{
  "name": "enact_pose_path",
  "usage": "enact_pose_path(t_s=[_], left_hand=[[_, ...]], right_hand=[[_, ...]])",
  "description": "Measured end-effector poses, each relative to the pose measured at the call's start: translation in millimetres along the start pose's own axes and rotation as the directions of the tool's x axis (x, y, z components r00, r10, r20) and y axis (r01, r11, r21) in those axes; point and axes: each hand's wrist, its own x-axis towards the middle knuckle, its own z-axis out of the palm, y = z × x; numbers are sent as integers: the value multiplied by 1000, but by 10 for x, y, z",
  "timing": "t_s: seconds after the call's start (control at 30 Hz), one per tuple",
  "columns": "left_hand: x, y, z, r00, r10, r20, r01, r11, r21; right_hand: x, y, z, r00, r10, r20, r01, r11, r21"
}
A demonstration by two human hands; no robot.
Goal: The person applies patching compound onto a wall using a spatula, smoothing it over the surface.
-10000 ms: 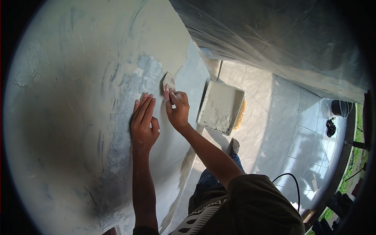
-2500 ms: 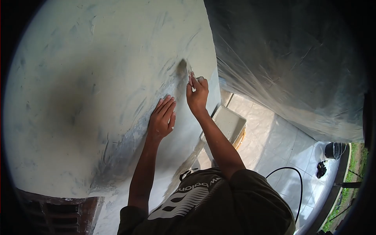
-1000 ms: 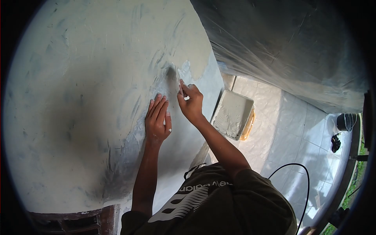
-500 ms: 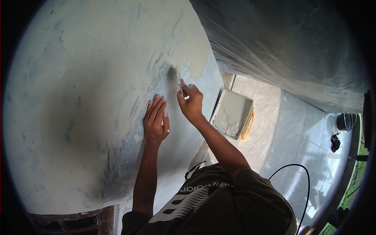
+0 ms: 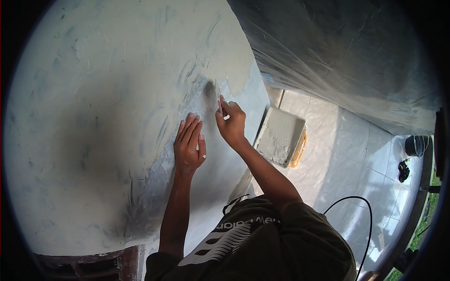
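Note:
My left hand (image 5: 189,146) lies flat against the wall (image 5: 117,79), fingers extended and a white speck on its thumb. To its right, my right hand (image 5: 231,122) is closed around a thin putty knife (image 5: 219,104). The blade is seen nearly edge-on at the wall and is hard to make out. Pale filler coats much of the wall in streaky patches, and its ragged edge runs close to both hands. A greyer strip of wall shows below and right of them.
A tray of pale filler (image 5: 280,136) sits right of my arm, above something orange (image 5: 298,149). Plastic sheeting (image 5: 337,56) hangs at upper right. A dark bucket (image 5: 415,146) stands on the tiled floor (image 5: 349,164), near a black cable (image 5: 369,220). A brown wooden frame (image 5: 93,267) is at lower left.
The view has shifted slightly, so everything sits a little further right. My right hand has moved marginally right and down with the putty knife; my left hand stays flat on the wall.

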Motion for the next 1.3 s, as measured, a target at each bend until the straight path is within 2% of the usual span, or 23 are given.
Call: enact_pose_path(t_s=[0.03, 0.1, 0.13, 0.2, 0.3, 0.37, 0.4, 0.43, 0.5, 0.57, 0.63, 0.73, 0.77, 0.87, 0.93, 0.97, 1.03, 1.07, 1.13, 1.23, 1.3], left_hand=[[-11, 2, -6, 1000, 10, 1, -10, 1000, 6], [-11, 5, -1, 1000, 6, -1, -6, 1000, 5], [-6, 8, 3, 1000, 1, -4, -1, 1000, 3], [-4, 11, -3, 1000, 4, -9, -4, 1000, 0], [-12, 12, -11, 1000, 4, -10, -5, 1000, -10], [-4, 7, -12, 1000, 3, -13, -3, 1000, -15], [-3, 13, -22, 1000, 6, -11, -6, 1000, -11], [4, 16, -24, 1000, 9, -11, -9, 1000, -6], [7, 19, -19, 1000, 5, -9, -5, 1000, -10], [4, 14, -29, 1000, 11, -12, -12, 1000, -8], [2, 11, -14, 1000, 17, -17, -17, 1000, -6], [-6, 17, -6, 1000, -2, -18, 2, 999, -36], [-5, 12, -1, 1000, -3, -21, 2, 999, -37], [-6, 0, 3, 1000, 6, -24, -7, 999, -36], [1, 13, -9, 1000, 11, -23, -11, 1000, -14], [-16, 18, -7, 1000, 6, -18, -6, 1000, -17], [-5, 12, -10, 1000, 17, -19, -17, 1000, -3], [0, 8, -5, 1000, 20, -22, -20, 1000, -2], [-9, 12, 7, 1000, 5, -23, -5, 1000, -20], [4, 23, -2, 1000, 4, -22, -4, 1000, -25], [8, 24, -8, 1000, 2, -20, -3, 1000, -25]], right_hand=[[150, 3, 7, 996, 28, -89, -25, 999, 29], [441, 100, 24, 990, -11, -142, -3, 995, -98], [522, 162, 66, 989, -15, -145, 1, 995, -97], [568, 310, 187, 1000, -14, -24, 9, 974, -225], [232, 186, 273, 997, 38, 62, -21, 965, -263], [-38, -24, 143, 993, 13, 120, 6, 988, -157], [-147, -13, 142, 997, -41, 62, 44, 998, -55], [-81, -36, 106, 997, -43, 64, 47, 997, -56], [130, -118, -6, 999, -32, -39, 33, 999, 28], [451, 26, 61, 991, -39, -131, 30, 997, -72], [614, 169, 154, 996, -48, -71, 31, 974, -226], [380, 163, 295, 999, -37, -15, 32, 960, -277], [238, 112, 294, 999, 9, 43, 3, 962, -275], [-48, -75, 141, 993, -14, 117, 36, 983, -180], [-43, -157, 8, 998, -31, 48, 29, 999, 36], [94, -149, 9, 999, -16, -52, 21, 996, 82], [419, -53, 17, 994, 9, -113, -14, 999, -41], [544, 33, 67, 993, 6, -115, -10, 999, -41], [667, 178, 156, 997, 19, -74, -39, 961, -272], [438, 175, 300, 1000, 3, 7, -1, 962, -271], [152, 58, 264, 994, 72, 84, -53, 976, -213]])
